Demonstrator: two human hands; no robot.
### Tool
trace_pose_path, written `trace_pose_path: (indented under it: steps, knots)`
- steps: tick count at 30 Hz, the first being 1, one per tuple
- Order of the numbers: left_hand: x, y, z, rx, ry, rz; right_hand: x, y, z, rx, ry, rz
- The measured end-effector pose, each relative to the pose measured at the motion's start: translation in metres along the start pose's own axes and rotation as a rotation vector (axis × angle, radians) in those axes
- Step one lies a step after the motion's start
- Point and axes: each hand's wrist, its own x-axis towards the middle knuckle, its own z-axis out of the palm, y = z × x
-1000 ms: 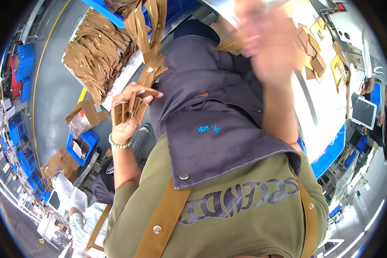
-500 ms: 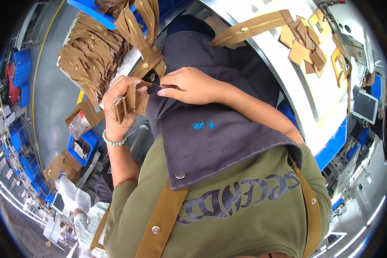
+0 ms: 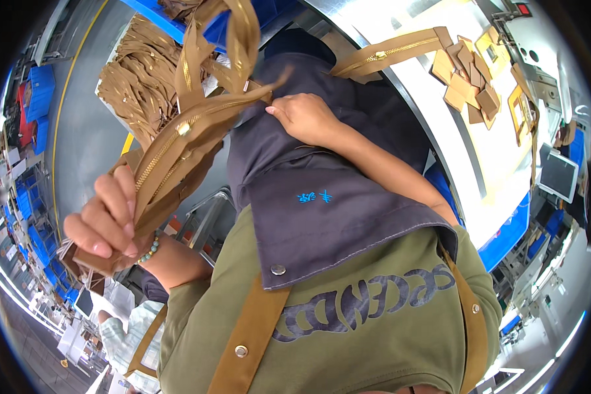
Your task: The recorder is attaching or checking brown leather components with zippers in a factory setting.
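Note:
My left hand [image 3: 105,220] is raised at the left, its fingers closed round the near end of a brown zipper strip [image 3: 177,134] with gold teeth and a gold pull. Small brown pieces with loose threads [image 3: 92,262] stick out below those fingers. The strip runs from there up toward my lap. My right hand [image 3: 305,119] rests on the dark apron [image 3: 348,177], its fingers curled in and the fingertips against the strip's far end. What lies inside the curl is partly hidden. More brown zipper strips [image 3: 243,43] loop above, beyond the hands.
A heap of brown zipper strips [image 3: 134,85] lies at the left, by a blue bin [image 3: 161,23]. At right, a white table [image 3: 414,72] carries brown rectangular pieces [image 3: 466,79], yellow frames [image 3: 520,115] and another zipper strip [image 3: 394,51]. A person in a pale sleeve [image 3: 121,335] sits lower left.
My left hand has moved down and left from beside the right hand, drawing the zipper strip along with it. The right hand has shifted slightly right and up. The looped strips have swung.

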Motion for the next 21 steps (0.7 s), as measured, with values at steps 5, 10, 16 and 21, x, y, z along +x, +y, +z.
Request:
trace_pose_path:
  steps: [5, 10, 16, 21]
  knots:
    - [0.013, -0.009, 0.0, 0.265, 0.054, 0.022, 0.006, 0.014, 0.0, 0.065, 0.157, 0.062]
    - [-0.011, -0.073, -0.009, 0.267, 0.158, -0.217, -0.007, 0.012, -0.018, 0.259, 0.099, 0.038]
    - [-0.032, -0.11, -0.008, -0.166, 0.371, -0.273, -0.007, 0.013, -0.021, 0.248, 0.168, 0.046]
    - [-0.029, -0.099, -0.02, -1.052, 0.25, -0.219, 0.003, 0.052, 0.007, 0.056, 0.191, 0.053]
